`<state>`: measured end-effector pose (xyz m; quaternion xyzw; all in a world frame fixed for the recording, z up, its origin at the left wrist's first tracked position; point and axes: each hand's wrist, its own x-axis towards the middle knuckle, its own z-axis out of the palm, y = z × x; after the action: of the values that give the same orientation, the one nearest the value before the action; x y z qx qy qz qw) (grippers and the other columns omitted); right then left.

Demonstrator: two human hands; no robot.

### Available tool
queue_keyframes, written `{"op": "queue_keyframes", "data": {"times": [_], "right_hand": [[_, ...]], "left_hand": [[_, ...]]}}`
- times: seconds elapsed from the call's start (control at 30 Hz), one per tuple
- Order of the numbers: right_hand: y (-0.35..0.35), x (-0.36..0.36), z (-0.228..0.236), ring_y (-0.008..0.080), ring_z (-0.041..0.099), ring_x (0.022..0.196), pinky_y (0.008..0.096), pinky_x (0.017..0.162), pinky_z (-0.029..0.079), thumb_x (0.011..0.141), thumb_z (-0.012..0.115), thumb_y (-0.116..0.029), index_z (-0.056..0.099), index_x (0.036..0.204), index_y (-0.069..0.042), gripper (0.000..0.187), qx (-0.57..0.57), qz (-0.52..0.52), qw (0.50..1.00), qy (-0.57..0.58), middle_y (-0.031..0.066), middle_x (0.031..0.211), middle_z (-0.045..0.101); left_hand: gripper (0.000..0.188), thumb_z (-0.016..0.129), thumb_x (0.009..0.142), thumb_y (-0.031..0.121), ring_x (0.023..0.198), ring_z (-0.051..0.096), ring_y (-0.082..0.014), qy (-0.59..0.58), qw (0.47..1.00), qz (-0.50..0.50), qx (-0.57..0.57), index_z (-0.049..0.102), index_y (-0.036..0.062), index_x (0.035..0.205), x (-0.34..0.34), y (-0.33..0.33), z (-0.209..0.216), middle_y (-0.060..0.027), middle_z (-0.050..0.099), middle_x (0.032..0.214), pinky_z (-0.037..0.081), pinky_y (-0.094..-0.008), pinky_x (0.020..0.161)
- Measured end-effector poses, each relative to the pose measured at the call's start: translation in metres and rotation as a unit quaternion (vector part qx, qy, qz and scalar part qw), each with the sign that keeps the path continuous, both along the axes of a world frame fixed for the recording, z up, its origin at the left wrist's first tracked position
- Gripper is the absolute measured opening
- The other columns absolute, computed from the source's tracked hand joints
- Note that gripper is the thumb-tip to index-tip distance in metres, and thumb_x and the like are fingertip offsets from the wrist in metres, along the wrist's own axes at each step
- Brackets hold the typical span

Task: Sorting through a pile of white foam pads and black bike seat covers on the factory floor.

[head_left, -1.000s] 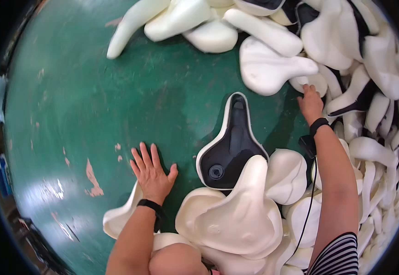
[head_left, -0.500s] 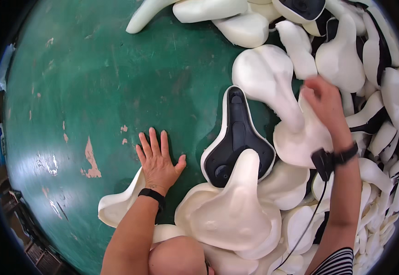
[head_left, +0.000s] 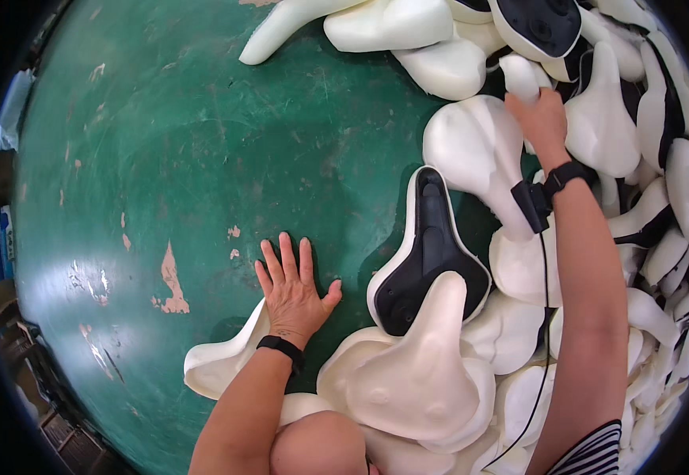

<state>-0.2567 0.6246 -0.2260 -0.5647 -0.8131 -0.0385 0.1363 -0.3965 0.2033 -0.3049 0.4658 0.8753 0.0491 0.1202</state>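
Observation:
My left hand [head_left: 295, 293] lies flat on the green tabletop [head_left: 202, 158], fingers spread, holding nothing. A white foam saddle cover [head_left: 237, 356] sits beside its wrist. At the far right, my right hand [head_left: 541, 123] has its fingers closed round a narrow white foam saddle pad [head_left: 523, 77]; the hand hides part of the pad. Between my arms a bicycle saddle [head_left: 432, 237] rests with its black underside up. A cream foam saddle cover [head_left: 416, 372] overlaps its wide end. Another white saddle pad [head_left: 471, 142] lies just left of my right wrist.
Many white saddle pads, some with black bases, form a heap [head_left: 669, 174] along the right side. More saddle pads [head_left: 388, 24] lie at the far edge. A black cable [head_left: 541, 340] runs along my right forearm from a small black device [head_left: 531, 207] at the wrist.
My right hand has moved farther away, from above a nearer saddle cover to the narrow white pad, and its fingers have closed on it. My left hand keeps its place on the table.

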Motion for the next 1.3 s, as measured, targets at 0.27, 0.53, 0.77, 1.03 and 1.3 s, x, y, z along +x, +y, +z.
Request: {"op": "queue_keyframes", "data": {"times": [0.27, 0.53, 0.77, 1.03, 1.3], "right_hand": [[-0.027, 0.098, 0.087, 0.0112, 0.059, 0.079, 0.0255, 0.067, 0.048, 0.079, 0.065, -0.023, 0.062, 0.101, -0.004, 0.029, -0.242, 0.004, 0.876, 0.416, 0.0003, 0.089, 0.064], [0.009, 0.094, 0.212, 0.0197, 0.058, 0.095, 0.0334, 0.099, 0.042, 0.085, 0.066, -0.026, 0.063, 0.094, -0.003, 0.025, -0.288, 0.056, 0.623, 0.725, 0.0066, 0.100, 0.063], [-0.088, 0.084, 0.003, 0.0363, 0.052, 0.115, 0.0383, 0.101, 0.039, 0.078, 0.072, -0.033, 0.027, 0.139, 0.006, 0.085, -0.216, 0.005, 0.974, 0.066, 0.0241, 0.124, 0.053], [-0.178, 0.102, 0.025, 0.0198, 0.057, 0.106, 0.0324, 0.088, 0.047, 0.070, 0.078, -0.020, 0.042, 0.132, 0.005, 0.075, -0.511, -0.089, 0.763, 0.384, 0.0148, 0.118, 0.058], [-0.143, 0.205, 0.083, 0.0223, 0.057, 0.101, 0.0331, 0.090, 0.045, 0.070, 0.078, -0.025, 0.058, 0.115, 0.000, 0.055, -0.171, 0.021, 0.958, 0.229, 0.0112, 0.108, 0.057]], "left_hand": [[0.083, 0.061, 0.075, 0.049, 0.140, 0.010, -0.0454, -0.003, 1.000, 0.008, 0.004, 0.035, 0.0066, 0.141, -0.001, -0.003, 0.001, -0.0199, 0.018, 0.152, 0.013, -0.0614, 0.109], [0.086, 0.062, 0.075, 0.048, 0.140, 0.010, -0.0451, 0.011, 1.000, 0.003, 0.002, 0.031, 0.0064, 0.143, -0.001, -0.006, -0.002, -0.0195, 0.017, 0.152, 0.011, -0.0602, 0.110], [0.086, 0.062, 0.075, 0.047, 0.141, 0.007, -0.0439, 0.002, 1.000, -0.003, -0.007, 0.029, 0.0059, 0.144, 0.008, 0.008, 0.007, -0.0186, 0.015, 0.153, 0.011, -0.0581, 0.111], [0.083, 0.062, 0.077, 0.043, 0.141, 0.008, -0.0426, 0.032, 0.999, -0.002, 0.002, 0.031, 0.0048, 0.143, 0.006, -0.001, 0.000, -0.0186, 0.015, 0.153, 0.011, -0.0567, 0.111], [0.080, 0.061, 0.078, 0.041, 0.141, 0.010, -0.0423, 0.054, 0.998, -0.004, 0.015, 0.030, 0.0056, 0.143, 0.006, -0.004, 0.004, -0.0180, 0.017, 0.153, 0.014, -0.0563, 0.111]]}}
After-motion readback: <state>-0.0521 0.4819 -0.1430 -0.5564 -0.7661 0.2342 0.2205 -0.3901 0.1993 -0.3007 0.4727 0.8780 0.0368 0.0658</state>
